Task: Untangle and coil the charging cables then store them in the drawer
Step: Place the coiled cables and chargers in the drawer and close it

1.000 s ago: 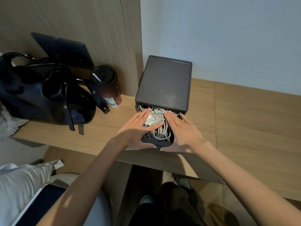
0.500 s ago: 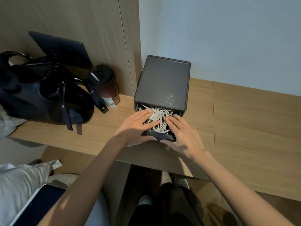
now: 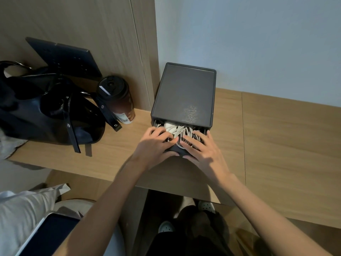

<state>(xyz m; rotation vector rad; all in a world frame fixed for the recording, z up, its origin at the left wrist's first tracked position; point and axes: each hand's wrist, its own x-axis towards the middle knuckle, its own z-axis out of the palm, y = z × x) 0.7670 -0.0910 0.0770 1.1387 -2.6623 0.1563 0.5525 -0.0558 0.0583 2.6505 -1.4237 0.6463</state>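
A dark grey drawer box (image 3: 184, 95) stands on the wooden desk (image 3: 276, 145) against the wall. Its drawer (image 3: 176, 150) sticks out a short way at the front and holds a heap of white charging cables (image 3: 180, 130). My left hand (image 3: 155, 145) lies over the left side of the cables, its fingers pressing down on them. On the right side, my right hand (image 3: 204, 152) rests with straight fingers on the cables, its thumb at the drawer's front edge. The rear of the drawer is hidden inside the box.
A black handbag (image 3: 46, 111) and a dark lidded cup (image 3: 118, 100) sit to the left of the box, with a dark flat panel (image 3: 64, 58) leaning on the wood wall behind. A pillow (image 3: 22, 215) and a tablet (image 3: 49, 235) lie at lower left.
The drawer has slid further into the box, with both hands moving forward on top of the cables. Less of the cable heap shows now.
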